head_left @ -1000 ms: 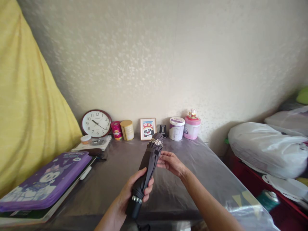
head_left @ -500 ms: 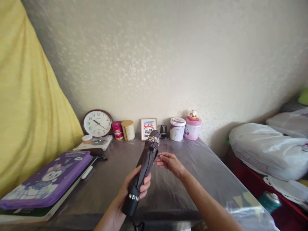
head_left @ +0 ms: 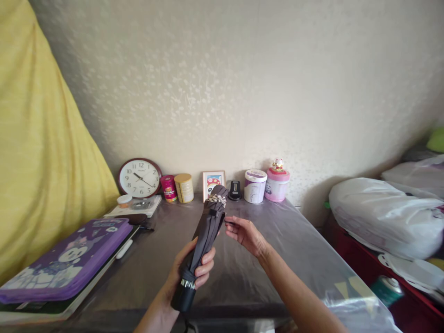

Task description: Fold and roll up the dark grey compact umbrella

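A folded dark grey umbrella (head_left: 207, 233) is held up at a slant over the table, its black handle (head_left: 183, 296) toward me. My left hand (head_left: 189, 266) wraps round its lower part, just above the silvery ring by the handle. A dark strap (head_left: 214, 213) crosses the upper part, below a patterned band (head_left: 217, 199). To the right of the umbrella, my right hand (head_left: 245, 236) has its fingers stretched toward the folded cloth and somewhat apart. Its fingertips are very close to the umbrella's edge; whether they touch it is unclear.
On the grey-covered table (head_left: 277, 263), a clock (head_left: 139, 178), a yellow can (head_left: 184, 188), a picture frame (head_left: 214, 175), a black stapler-like object (head_left: 235, 189) and tubs (head_left: 255, 186) line the wall. A purple case (head_left: 69, 259) lies left; white bags (head_left: 385, 217) are piled right.
The umbrella and my left hand have shifted slightly left and down. My right hand's fingers have gone from a pinch beside the umbrella to more spread.
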Motion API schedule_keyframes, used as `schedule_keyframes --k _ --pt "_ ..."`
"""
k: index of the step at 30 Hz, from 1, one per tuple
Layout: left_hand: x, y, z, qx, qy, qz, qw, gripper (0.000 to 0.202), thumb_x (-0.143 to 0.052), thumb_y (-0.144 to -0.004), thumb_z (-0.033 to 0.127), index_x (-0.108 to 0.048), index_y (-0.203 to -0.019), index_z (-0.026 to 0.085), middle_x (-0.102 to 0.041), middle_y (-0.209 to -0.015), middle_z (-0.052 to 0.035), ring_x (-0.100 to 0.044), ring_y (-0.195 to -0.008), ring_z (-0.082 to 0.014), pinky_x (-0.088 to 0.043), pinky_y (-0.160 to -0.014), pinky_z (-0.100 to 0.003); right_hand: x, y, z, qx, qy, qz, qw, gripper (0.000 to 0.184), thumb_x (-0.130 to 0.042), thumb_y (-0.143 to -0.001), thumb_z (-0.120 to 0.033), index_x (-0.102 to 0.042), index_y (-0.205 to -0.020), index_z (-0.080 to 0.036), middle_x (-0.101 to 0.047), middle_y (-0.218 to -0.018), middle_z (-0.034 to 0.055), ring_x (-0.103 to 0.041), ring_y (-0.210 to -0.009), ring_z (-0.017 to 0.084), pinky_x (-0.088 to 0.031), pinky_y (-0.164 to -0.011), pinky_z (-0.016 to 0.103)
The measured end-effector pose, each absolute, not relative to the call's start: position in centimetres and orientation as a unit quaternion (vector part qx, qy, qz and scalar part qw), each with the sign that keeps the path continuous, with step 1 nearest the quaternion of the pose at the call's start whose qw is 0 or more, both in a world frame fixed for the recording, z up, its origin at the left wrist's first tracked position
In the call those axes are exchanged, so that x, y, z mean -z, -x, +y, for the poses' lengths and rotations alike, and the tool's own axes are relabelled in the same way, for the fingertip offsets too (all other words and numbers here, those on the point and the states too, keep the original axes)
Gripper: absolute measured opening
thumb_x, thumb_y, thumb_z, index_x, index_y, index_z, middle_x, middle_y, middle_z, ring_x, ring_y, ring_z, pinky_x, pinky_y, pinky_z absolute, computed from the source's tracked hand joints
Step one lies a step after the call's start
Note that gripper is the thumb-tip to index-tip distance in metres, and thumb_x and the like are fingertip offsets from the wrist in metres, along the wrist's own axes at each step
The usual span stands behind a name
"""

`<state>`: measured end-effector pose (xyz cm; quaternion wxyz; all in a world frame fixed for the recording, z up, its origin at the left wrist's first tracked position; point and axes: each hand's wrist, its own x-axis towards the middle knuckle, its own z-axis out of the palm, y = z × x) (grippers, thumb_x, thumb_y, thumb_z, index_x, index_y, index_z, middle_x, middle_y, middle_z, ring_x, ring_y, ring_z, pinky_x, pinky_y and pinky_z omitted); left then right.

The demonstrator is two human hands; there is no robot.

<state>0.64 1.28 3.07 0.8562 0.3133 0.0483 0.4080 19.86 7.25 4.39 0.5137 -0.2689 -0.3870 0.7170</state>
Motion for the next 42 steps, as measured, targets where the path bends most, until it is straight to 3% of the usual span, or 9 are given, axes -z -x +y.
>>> schedule_keyframes --k 8,21,32,36,39,42 --pt "-3.1 -0.5 1.3 -0.401 -0.314 0.041 0.859 0.041 -0.038 -0.085 0.042 -0.051 -0.116 0.018 -0.037 -0.063 0.0035 -0.025 -0.039 -0.0025 -0.023 -0.029 -0.012 -4.1 -19.5 7.6 -0.649 0.345 -0.412 0.539 0.03 -0.074 -0.057 -0.018 -0.067 -0.086 -0.015 -0.065 -0.069 -0.001 -0.058 -0.057 0.007 -0.047 -0.065 0.021" --pt "-3.2 -0.3 1.5 -0.41 -0.318 0.044 0.854 0.04 -0.038 -0.085 0.041 -0.052 -0.114 0.017 -0.037 -0.063 0.0034 -0.026 -0.039 -0.0028 -0.024 -0.03 -0.013 -4.1 -19.7 7.5 -0.655 0.324 -0.42 0.538 0.027 -0.075 -0.057 -0.024 -0.066 -0.082 -0.013 -0.066 -0.071 0.0012 -0.061 -0.064 0.01 -0.048 -0.072 0.025" --pt "-2.7 -0.5 1.6 -0.413 -0.348 0.073 0.838 0.045 -0.038 -0.084 0.049 -0.049 -0.116 0.019 -0.041 -0.063 0.003 -0.033 -0.04 -0.0039 -0.031 -0.031 -0.014 -3.3 -19.8 8.0 -0.656 0.404 -0.372 0.518 0.017 -0.071 -0.059 -0.017 -0.063 -0.073 -0.012 -0.061 -0.06 0.0006 -0.058 -0.054 0.009 -0.049 -0.059 0.022" --pt "-2.9 -0.5 1.7 -0.427 -0.356 0.103 0.824 0.041 -0.047 -0.079 0.05 -0.054 -0.106 0.019 -0.044 -0.062 0.0037 -0.036 -0.039 -0.0037 -0.032 -0.032 -0.015 -3.0 -20.1 8.1 -0.649 0.429 -0.364 0.513 0.013 -0.068 -0.059 -0.014 -0.063 -0.07 -0.012 -0.06 -0.057 0.0003 -0.057 -0.052 0.008 -0.049 -0.056 0.021" --pt "-3.2 -0.6 1.7 -0.438 -0.367 0.165 0.804 0.033 -0.051 -0.078 0.047 -0.057 -0.083 0.015 -0.044 -0.058 0.0034 -0.037 -0.037 -0.0038 -0.032 -0.032 -0.016 -3.3 -20.3 8.0 -0.645 0.44 -0.362 0.509 0.011 -0.067 -0.059 -0.013 -0.062 -0.069 -0.012 -0.059 -0.056 -0.0002 -0.056 -0.051 0.009 -0.049 -0.055 0.021" --pt "-3.6 -0.7 1.6 -0.442 -0.39 0.247 0.769 0.035 -0.052 -0.078 0.043 -0.05 -0.061 0.013 -0.043 -0.05 0.0031 -0.039 -0.035 -0.0047 -0.033 -0.033 -0.017 -4.0 -20.1 7.5 -0.64 0.441 -0.37 0.509 0.011 -0.067 -0.058 -0.013 -0.061 -0.068 -0.012 -0.059 -0.057 -0.0004 -0.056 -0.051 0.008 -0.05 -0.055 0.021"
